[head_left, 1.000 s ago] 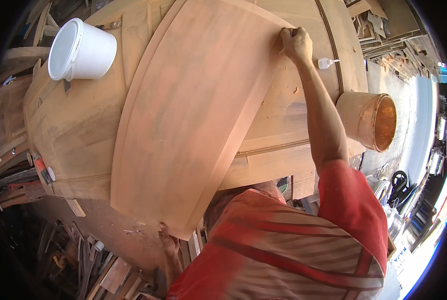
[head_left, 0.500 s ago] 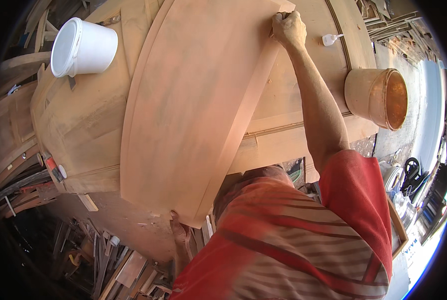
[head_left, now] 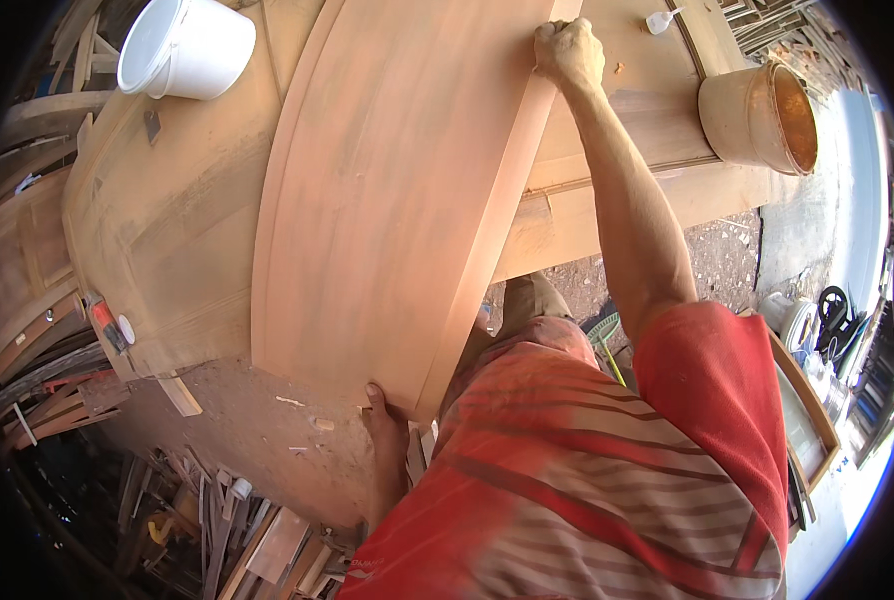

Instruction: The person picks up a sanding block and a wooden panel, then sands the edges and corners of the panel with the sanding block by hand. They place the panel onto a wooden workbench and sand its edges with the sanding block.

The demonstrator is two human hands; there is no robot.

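Note:
A long, curved reddish-brown wooden panel (head_left: 387,190) lies across a wide wooden work surface, its near end reaching past the surface's edge. My right hand (head_left: 571,52), arm stretched out, is closed over the far part of the panel's right edge; the fingertips are hidden. At the near end, my left hand (head_left: 385,430) grips the panel with its thumb on the edge. The fingers of that hand are hidden beneath. A small white squeeze bottle (head_left: 659,21) lies beyond my right hand.
A white bucket (head_left: 202,50) lies on its side at the far left. Another dusty bucket (head_left: 742,115) lies tipped at the right. Wood scraps (head_left: 212,510) crowd the floor at the lower left. A red-and-white object (head_left: 112,325) sits at the left edge of the wooden work surface (head_left: 167,260).
The view has shifted, so both buckets and the bottle appear higher. My hands remain at the panel's two ends; more of my left hand and of the floor below shows.

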